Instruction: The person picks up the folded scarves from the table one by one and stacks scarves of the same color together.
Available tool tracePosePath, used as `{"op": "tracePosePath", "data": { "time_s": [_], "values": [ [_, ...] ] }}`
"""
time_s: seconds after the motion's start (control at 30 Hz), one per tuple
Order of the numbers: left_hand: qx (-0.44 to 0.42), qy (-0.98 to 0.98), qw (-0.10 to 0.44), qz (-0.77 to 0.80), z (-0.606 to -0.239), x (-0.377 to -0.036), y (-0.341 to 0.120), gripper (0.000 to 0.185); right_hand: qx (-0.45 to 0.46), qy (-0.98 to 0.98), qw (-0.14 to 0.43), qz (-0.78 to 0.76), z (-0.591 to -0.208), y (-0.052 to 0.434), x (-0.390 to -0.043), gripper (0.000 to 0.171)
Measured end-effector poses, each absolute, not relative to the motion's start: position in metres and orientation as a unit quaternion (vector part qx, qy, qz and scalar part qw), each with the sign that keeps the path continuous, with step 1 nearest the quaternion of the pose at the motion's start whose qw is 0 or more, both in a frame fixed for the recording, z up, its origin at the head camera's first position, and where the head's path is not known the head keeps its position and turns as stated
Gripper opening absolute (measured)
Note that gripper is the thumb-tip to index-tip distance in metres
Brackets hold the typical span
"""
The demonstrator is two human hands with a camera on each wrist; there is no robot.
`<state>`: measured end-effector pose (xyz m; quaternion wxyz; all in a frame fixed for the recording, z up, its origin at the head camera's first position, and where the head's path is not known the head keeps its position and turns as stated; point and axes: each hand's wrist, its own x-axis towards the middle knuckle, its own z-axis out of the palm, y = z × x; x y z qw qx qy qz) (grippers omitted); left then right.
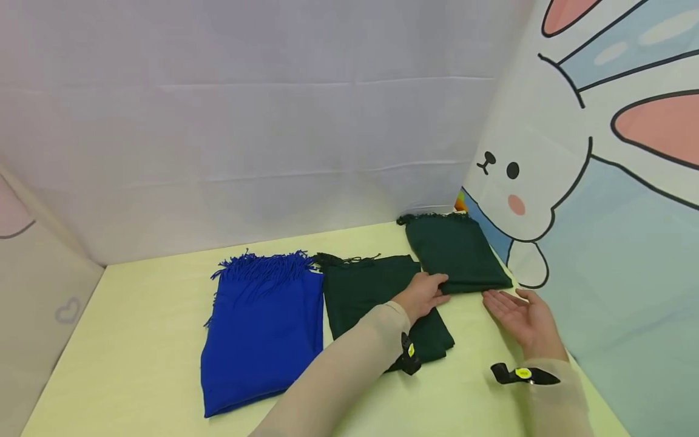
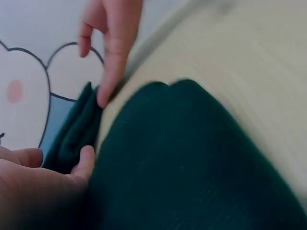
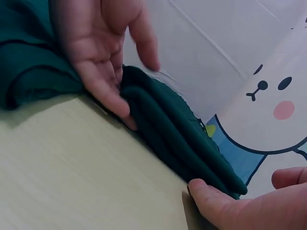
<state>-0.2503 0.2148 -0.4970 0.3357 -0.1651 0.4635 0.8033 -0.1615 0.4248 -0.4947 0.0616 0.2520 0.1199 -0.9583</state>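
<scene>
A folded dark green scarf (image 1: 455, 252) with a fringe lies at the far right, beside the rabbit-print sheet. At its near left corner is my left hand (image 1: 420, 295), fingers mostly straight and thumb apart; the right wrist view shows this hand (image 3: 103, 57) against the end of the folded layers. My right hand (image 1: 524, 321) lies palm up at the near right corner, its straight fingertips touching the edge. A second dark green scarf (image 1: 371, 291), folded and fringed, lies partly under my left forearm. To its left is a folded blue scarf (image 1: 262, 334) with its fringe at the back.
All three scarves lie on a pale yellow tabletop (image 1: 147, 340). A white sheet (image 1: 246, 121) hangs behind the table. Along the right edge stands a sheet with a rabbit print (image 1: 546, 182), close to the far green scarf. Another pale sheet (image 1: 38, 291) borders the left side.
</scene>
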Motion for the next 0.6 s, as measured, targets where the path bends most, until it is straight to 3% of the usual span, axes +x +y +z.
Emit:
{"op": "tracePosePath", "data": {
  "time_s": [0.3, 0.6],
  "values": [
    [-0.174, 0.478, 0.297, 0.808, -0.499, -0.249, 0.222, 0.072, 0.237, 0.097, 0.063, -0.965, -0.502, 0.415, -0.156, 0.065],
    [-0.195, 0.343, 0.319, 0.862, -0.493, -0.253, 0.22, 0.078, 0.201, 0.063, 0.091, -0.973, -0.506, 0.4, -0.168, 0.074]
  ]
}}
